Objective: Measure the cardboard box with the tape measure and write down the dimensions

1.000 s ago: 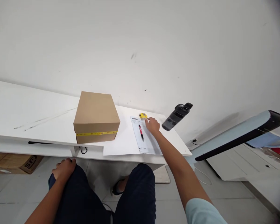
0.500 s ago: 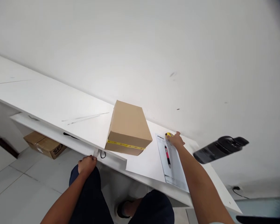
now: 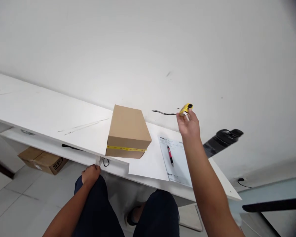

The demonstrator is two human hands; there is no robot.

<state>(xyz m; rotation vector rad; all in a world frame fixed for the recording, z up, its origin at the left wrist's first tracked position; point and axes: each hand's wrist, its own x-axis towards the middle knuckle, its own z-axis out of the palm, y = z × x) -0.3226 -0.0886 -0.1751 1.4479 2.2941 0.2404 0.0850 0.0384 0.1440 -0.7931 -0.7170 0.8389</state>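
Observation:
My right hand [image 3: 188, 124] is raised above the white table [image 3: 51, 115] and pinches a small yellow tape measure [image 3: 185, 109] at its fingertips; a thin black cord [image 3: 164, 113] trails from it to the left. Below the hand lies a printed sheet [image 3: 179, 158] with a red and black pen [image 3: 170, 155] on it. A closed brown cardboard box [image 3: 128, 131] with a yellow tape band along its front stands left of the sheet. My left hand [image 3: 90, 173] rests curled on my left knee, holding nothing I can see.
A dark water bottle [image 3: 220, 141] stands at the table's right end near the wall. A cardboard box [image 3: 43, 159] sits on the floor under the table at left. A wall socket with a plug [image 3: 240, 180] is at the lower right.
My right hand has lifted the yellow tape measure off the table, up and away from the sheet. The view has shifted a little. My left hand stays on my knee.

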